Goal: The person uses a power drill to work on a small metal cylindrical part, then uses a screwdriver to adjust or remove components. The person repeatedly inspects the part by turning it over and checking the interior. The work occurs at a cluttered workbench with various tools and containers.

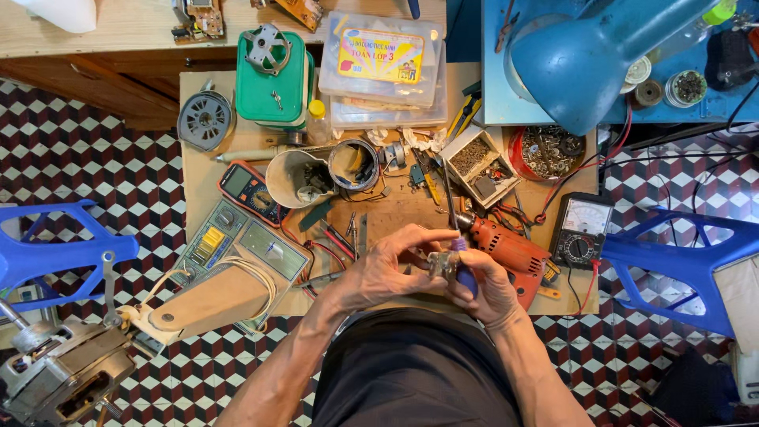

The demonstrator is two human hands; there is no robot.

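Note:
My left hand and my right hand meet over the front edge of a low wooden workboard. Between their fingers sits a small metal part, pinched by the left fingertips. The right hand grips a blue-handled tool whose purple end touches that part. An orange electric drill lies just behind the right hand, its bit pointing away from me.
On the board lie an orange multimeter, a black analog meter, a white cup, a screw box, a red dish of hardware and a green case. A blue lamp hangs overhead. A motor rests on the tiled floor at left.

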